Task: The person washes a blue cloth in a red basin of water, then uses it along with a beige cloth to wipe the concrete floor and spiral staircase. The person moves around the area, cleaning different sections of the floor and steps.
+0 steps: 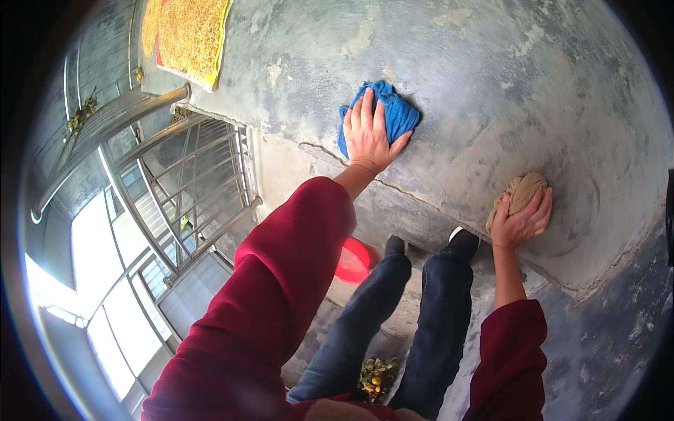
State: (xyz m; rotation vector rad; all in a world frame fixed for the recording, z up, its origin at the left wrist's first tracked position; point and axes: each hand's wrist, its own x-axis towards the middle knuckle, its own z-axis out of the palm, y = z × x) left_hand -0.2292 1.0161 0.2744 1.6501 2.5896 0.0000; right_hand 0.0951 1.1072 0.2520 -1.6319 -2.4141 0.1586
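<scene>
My left hand (367,134) lies palm-down on a bunched blue cloth (401,117), its fingers spread over the folds. That cloth rests on a grey, stained concrete landing (463,63). To the lower right, my right hand (520,223) grips a wadded tan cloth (521,192) against the same concrete, near the landing's edge. The underside of each cloth is hidden. Both arms wear dark red sleeves (284,273). Below the landing's edge my legs in jeans (439,305) stand on a lower step.
A red plastic basin (364,251) sits beside my foot, partly hidden by my left sleeve. Metal railings (158,142) run along the left. Yellow grain (190,34) is spread on a sheet at the upper left. Leafy orange fruit (375,380) lies lower down, between my legs.
</scene>
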